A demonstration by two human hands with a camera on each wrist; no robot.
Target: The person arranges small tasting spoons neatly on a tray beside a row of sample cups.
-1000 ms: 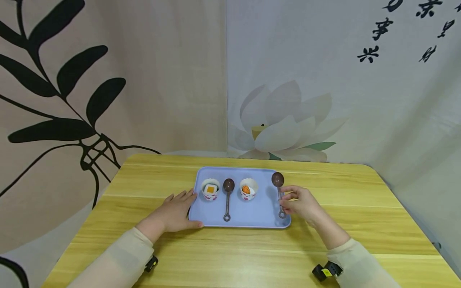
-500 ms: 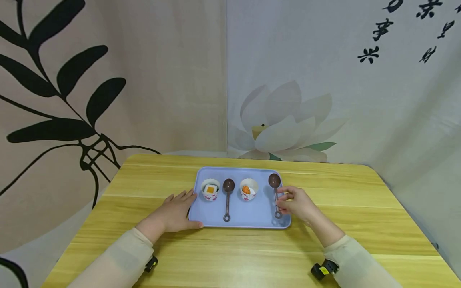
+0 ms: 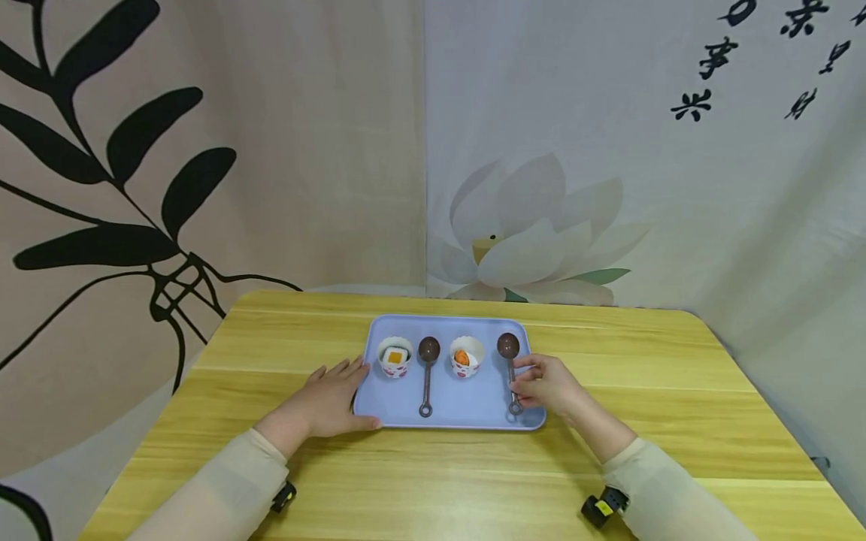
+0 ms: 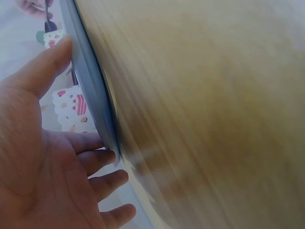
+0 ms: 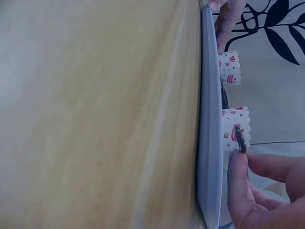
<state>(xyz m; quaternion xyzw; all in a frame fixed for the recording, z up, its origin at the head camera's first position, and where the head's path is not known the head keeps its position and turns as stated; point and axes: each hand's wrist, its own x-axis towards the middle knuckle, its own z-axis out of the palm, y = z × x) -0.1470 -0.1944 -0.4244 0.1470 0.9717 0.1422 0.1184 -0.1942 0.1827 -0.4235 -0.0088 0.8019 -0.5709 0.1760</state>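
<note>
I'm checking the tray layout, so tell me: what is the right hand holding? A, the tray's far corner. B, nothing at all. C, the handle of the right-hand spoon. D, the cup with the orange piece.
C: the right hand pinches the handle of the right-hand spoon, which lies on the tray beside the cup.

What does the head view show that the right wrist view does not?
Only the head view shows the left hand resting at the tray's left edge, the fillings in both cups and a second spoon. Only the right wrist view shows the tray edge-on. Both show the right hand pinching a spoon's handle over the tray.
</note>
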